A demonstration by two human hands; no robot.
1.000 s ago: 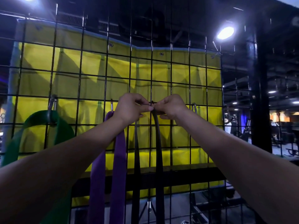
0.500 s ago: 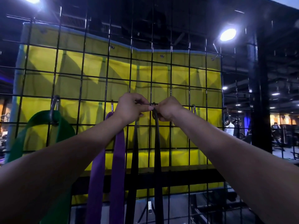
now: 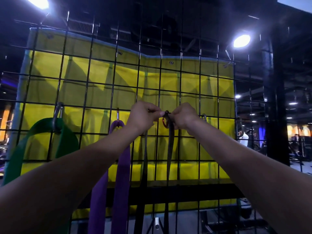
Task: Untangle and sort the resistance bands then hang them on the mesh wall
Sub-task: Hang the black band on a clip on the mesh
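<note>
Reached up at frame centre with both forearms. Pinched the top of the black band (image 3: 170, 149) between curled fingers of the left hand (image 3: 143, 115) and the right hand (image 3: 183, 115), right at a red carabiner (image 3: 165, 122) clipped to the mesh wall (image 3: 101, 92). Hung as two thin, dark strands, one below each hand, dropping straight down to the lower edge of the frame. Looked narrow and flat, far slimmer than its neighbours.

Just left of centre, hung a purple band (image 3: 121, 174), wider, looped over a small silver clip (image 3: 118, 116) and partly hidden behind the left forearm. At far left, draped a broad green band (image 3: 67, 141) over a grey hook (image 3: 57, 115), its arch spreading wide toward the lower left corner.

Showed the mesh as black wire squares filling most of the frame. Behind it, stretched a yellow tarp (image 3: 185, 78) with grommets along a sagging top edge. Farther back, lit a dark ceiling with two bright lamps, upper left (image 3: 38, 2) and upper right (image 3: 241, 40). At right, stood a black pillar (image 3: 278, 107), with dim gym floor beyond.
</note>
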